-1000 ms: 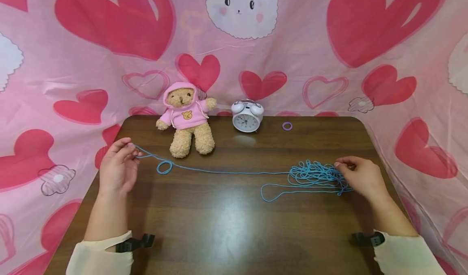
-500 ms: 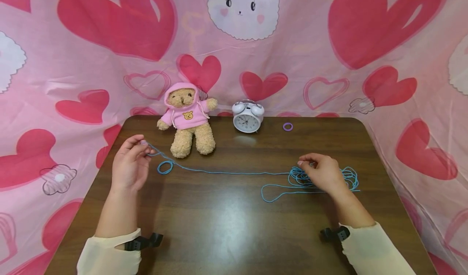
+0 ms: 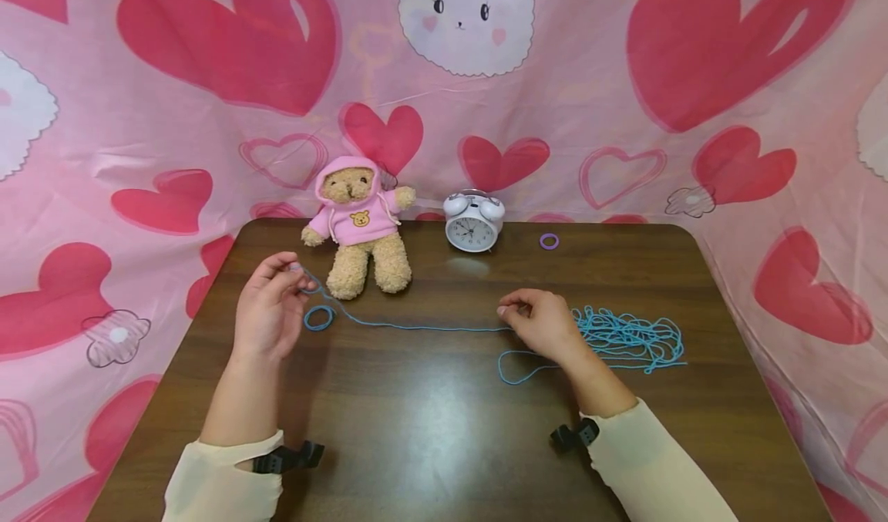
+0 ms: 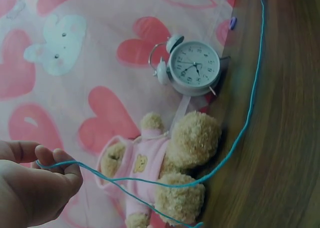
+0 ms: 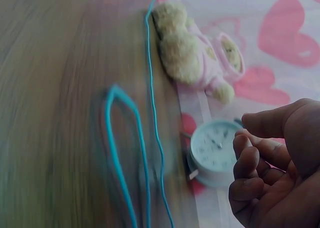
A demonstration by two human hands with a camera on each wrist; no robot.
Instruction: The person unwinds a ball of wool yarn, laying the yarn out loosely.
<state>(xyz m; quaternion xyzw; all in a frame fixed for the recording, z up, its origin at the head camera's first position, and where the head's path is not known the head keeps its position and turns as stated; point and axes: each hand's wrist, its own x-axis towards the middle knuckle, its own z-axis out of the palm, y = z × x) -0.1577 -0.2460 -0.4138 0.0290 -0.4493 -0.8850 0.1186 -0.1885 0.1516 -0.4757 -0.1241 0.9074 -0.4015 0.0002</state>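
Observation:
A thin blue cord [image 3: 430, 328] runs across the wooden table between my hands. My left hand [image 3: 272, 314] pinches it near one end, lifted over the left side; in the left wrist view the cord [image 4: 254, 88] passes between the thumb and fingers. Below that hand lies a small coil of the cord [image 3: 318, 318]. Over the middle right of the table hovers my right hand [image 3: 544, 325], fingers loosely bent, with nothing visible between them in the right wrist view. Beside and partly behind this hand lies the tangled pile of cord [image 3: 631, 338], a long loop reaching left from it.
At the back left, a teddy bear [image 3: 361, 225] in a pink hoodie sits against the heart-patterned cloth [image 3: 430, 121]. A white alarm clock [image 3: 473, 223] stands at the back middle, and a purple ring [image 3: 549, 241] lies to its right.
My right hand has moved left from the far side of the cord pile, past it. My left hand has shifted right with the pinched cord, which now hangs slacker.

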